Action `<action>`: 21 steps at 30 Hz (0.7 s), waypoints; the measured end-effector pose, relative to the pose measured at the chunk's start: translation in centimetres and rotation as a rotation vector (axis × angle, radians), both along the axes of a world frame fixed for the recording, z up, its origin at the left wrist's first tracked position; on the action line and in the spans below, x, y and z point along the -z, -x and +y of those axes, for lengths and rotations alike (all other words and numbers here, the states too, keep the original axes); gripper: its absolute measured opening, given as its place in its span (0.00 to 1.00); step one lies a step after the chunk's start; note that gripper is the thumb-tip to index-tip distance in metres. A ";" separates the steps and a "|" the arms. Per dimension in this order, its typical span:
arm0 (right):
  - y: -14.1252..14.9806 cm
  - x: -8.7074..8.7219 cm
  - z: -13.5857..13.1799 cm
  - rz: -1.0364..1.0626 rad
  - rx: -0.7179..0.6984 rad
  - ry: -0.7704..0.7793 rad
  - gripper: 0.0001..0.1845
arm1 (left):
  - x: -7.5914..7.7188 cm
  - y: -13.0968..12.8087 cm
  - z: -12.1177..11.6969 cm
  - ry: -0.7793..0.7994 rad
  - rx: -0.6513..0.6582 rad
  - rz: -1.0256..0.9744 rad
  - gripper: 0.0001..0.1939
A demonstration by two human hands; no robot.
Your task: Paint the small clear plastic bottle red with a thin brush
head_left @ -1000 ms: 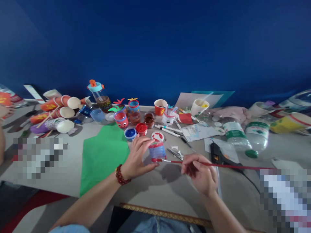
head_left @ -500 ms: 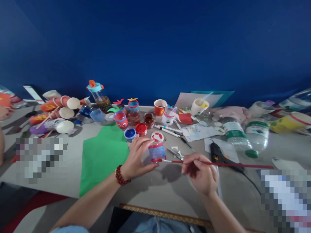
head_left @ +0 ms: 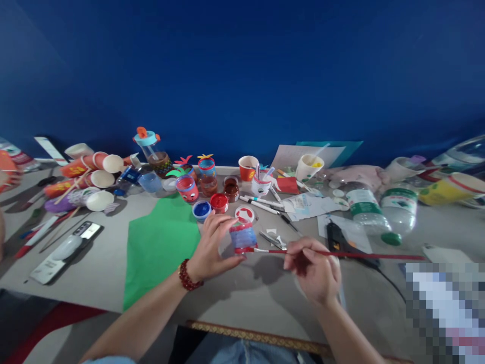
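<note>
Between thumb and fingers, my left hand (head_left: 214,247) grips a small clear plastic cup (head_left: 243,236) painted blue in the middle with red bands at its rims. My right hand (head_left: 316,270) is closed around a long red paintbrush (head_left: 364,255), whose tip touches the cup's lower red band. Just beyond the cup stand open jars of blue paint (head_left: 202,209), red paint (head_left: 219,202) and brown paint (head_left: 231,188). A paint-smeared lid (head_left: 244,214) lies behind the cup. Scissors (head_left: 272,240) rest on the table between my hands.
Green paper (head_left: 159,253) lies on the left, beside a phone (head_left: 66,252). Painted cups (head_left: 187,188) with paper leaves stand behind the paints. To the right are a glue gun (head_left: 337,242), cut plastic bottles (head_left: 399,210) and a yellow cup (head_left: 452,189). Stacked paper cups (head_left: 100,179) lie at far left.
The view has shifted very slightly. The brush tip stays at the cup's lower red band, and both hands keep nearly the same pose.
</note>
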State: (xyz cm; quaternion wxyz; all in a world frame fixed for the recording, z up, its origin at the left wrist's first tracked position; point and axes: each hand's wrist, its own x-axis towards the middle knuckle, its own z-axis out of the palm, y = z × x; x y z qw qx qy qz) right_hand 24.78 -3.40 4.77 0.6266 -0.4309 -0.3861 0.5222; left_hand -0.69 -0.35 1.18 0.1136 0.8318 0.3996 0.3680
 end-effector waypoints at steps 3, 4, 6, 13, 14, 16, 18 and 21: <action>-0.1 -0.1 0.2 -0.005 0.026 0.015 0.09 | 0.1 0.0 0.0 0.002 0.001 -0.014 0.38; -0.3 -0.1 0.3 -0.003 0.049 0.006 0.09 | 0.1 0.0 0.0 -0.003 0.002 -0.020 0.38; -0.5 -0.1 0.5 0.009 0.100 -0.023 0.09 | 0.1 0.0 0.1 -0.014 0.007 -0.027 0.39; -0.3 0.2 0.1 -0.005 0.024 -0.028 0.10 | 0.1 0.0 0.1 -0.009 0.013 -0.026 0.39; -0.2 0.2 0.1 -0.013 0.013 -0.022 0.11 | 0.1 0.0 0.1 -0.008 0.012 -0.027 0.39; -0.3 0.2 0.2 -0.023 0.022 -0.013 0.11 | 0.1 0.0 0.1 -0.013 0.011 -0.030 0.39; -0.4 0.1 0.3 -0.014 0.074 -0.016 0.10 | 0.2 0.0 0.1 -0.024 0.010 -0.035 0.39; -0.6 0.0 0.4 0.019 0.133 -0.042 0.10 | 0.2 0.0 0.1 -0.024 0.014 -0.039 0.39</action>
